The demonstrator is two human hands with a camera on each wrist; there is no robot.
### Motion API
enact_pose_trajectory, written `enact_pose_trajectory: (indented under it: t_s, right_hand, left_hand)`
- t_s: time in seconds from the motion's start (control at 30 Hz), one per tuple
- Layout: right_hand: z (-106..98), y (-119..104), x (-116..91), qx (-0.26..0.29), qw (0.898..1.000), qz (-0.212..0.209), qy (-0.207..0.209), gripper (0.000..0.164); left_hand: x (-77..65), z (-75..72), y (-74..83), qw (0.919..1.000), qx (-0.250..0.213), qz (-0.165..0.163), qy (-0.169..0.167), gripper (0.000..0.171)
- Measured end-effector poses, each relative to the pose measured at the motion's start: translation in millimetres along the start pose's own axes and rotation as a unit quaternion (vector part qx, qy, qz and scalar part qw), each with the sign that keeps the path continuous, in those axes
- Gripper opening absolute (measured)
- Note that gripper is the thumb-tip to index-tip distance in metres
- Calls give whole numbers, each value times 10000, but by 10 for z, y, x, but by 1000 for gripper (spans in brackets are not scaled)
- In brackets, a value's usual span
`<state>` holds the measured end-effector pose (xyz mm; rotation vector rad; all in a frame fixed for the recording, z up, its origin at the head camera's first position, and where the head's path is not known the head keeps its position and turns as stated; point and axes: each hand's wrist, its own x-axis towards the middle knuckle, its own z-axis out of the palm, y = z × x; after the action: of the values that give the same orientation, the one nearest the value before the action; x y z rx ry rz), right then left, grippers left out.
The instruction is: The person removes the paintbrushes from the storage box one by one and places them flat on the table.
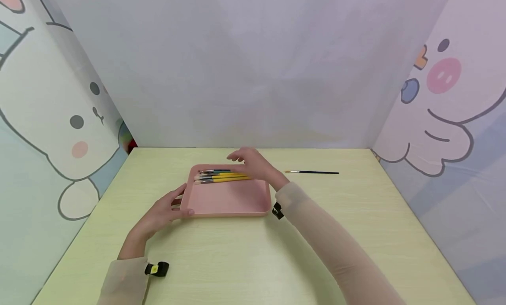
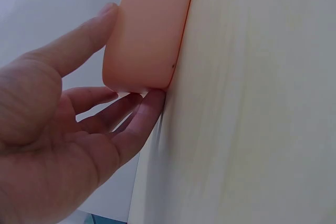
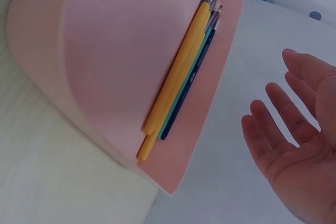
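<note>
A shallow pink tray (image 1: 227, 202) lies on the table. Several paintbrushes (image 1: 221, 178) rest along its far side; in the right wrist view, yellow, teal and dark blue handles (image 3: 181, 77) lie side by side. My left hand (image 1: 160, 215) holds the tray's near left corner, thumb (image 2: 105, 24) at the front rim and fingertips (image 2: 154, 100) against the left end. Above the tray's far right part hovers my right hand (image 1: 254, 164), its fingers relaxed and apart, nothing in them. From the head, it covers some of the brush handles.
Right of the tray, a single dark blue paintbrush (image 1: 318, 172) lies on the pale wooden table (image 1: 237, 261). A plain white cloth (image 1: 253, 77) stands behind the table, and cartoon-printed panels (image 1: 454, 120) flank both sides.
</note>
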<state>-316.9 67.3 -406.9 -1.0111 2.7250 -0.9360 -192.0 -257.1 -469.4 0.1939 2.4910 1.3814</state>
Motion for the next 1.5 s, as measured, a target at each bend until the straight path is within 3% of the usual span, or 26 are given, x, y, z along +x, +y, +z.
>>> enact_pose_trajectory:
  t_s: [0.27, 0.6, 0.87, 1.5]
  right_hand:
    - [216, -17, 103, 107, 9994, 188, -268, 38]
    - [339, -38, 121, 155, 9968, 560, -545, 38]
    - [433, -38, 138, -488, 9936, 559, -855, 33]
    - [622, -132, 205, -965, 9893, 652, -876, 25]
  left_hand:
    - [4, -2, -3, 10000, -18, -1, -13, 99]
    - [3, 9, 12, 10000, 3, -64, -28, 99]
    - [3, 6, -1, 10000, 22, 5, 1, 98]
    - [-8, 5, -10, 10000, -55, 76, -8, 97]
